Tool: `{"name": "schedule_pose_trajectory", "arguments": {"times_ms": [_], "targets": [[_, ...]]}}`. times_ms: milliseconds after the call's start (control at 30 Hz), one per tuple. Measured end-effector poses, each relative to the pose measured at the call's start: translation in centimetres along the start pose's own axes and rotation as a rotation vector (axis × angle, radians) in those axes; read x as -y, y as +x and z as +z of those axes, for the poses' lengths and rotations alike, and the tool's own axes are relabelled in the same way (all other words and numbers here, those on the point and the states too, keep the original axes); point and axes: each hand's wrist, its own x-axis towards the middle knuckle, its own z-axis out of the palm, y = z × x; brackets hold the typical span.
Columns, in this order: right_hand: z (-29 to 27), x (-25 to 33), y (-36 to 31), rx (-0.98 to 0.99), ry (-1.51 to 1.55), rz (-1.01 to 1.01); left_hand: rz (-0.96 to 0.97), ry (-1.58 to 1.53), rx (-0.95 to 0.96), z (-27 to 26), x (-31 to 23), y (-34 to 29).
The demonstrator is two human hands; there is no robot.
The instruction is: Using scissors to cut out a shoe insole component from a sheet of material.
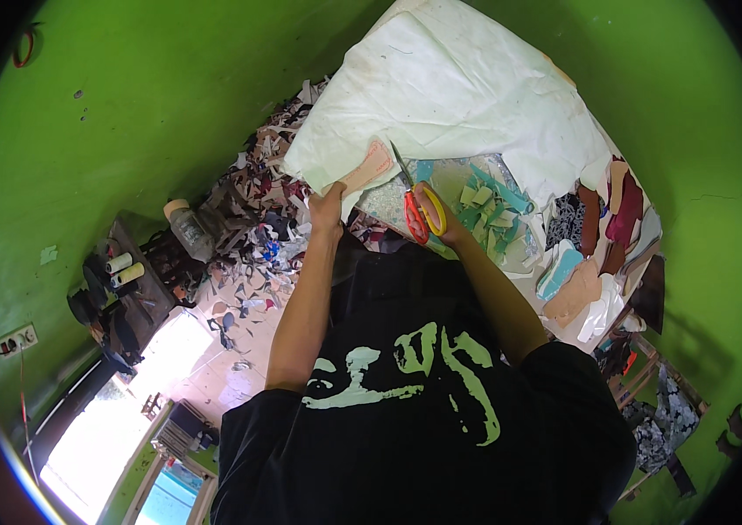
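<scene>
A large white sheet of material [454, 83] spreads over the work table, its near corner lifted toward me. My left hand [327, 208] is closed on that corner. It also pinches the narrow end of a tan, sole-shaped piece [369, 166] that lies on the sheet, with reddish lines along its wide end. My right hand [446, 220] is closed around scissors [414, 219] with one red and one yellow handle. Their dark blades point away from me, beside the sheet's edge and close to the tan piece's wide end. Whether the blades are parted cannot be made out.
Green and teal offcuts [493, 214] lie on the table right of the scissors. Further right are maroon and brown pieces [620, 210] and a teal sole shape [559, 269]. Scraps [270, 188] cover the floor at left, near a plastic jar [187, 229] and thread spools [124, 269].
</scene>
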Motion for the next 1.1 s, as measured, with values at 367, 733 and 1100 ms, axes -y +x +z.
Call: {"name": "schedule_pose_trajectory", "arguments": {"times_ms": [367, 733, 1100], "targets": [[0.5, 1.3, 0.6, -0.064, -0.171, 0.057, 0.046, -0.047, 0.003, -0.2, 1.0, 0.5], [1.1, 1.8, 3.0, 0.040, -0.028, 0.100, -0.027, -0.066, 0.059, -0.8, 0.0, -0.4], [0.1, 3.0, 3.6, 0.042, -0.170, 0.032, -0.053, -0.100, 0.059, -0.7, 0.1, -0.9]]}}
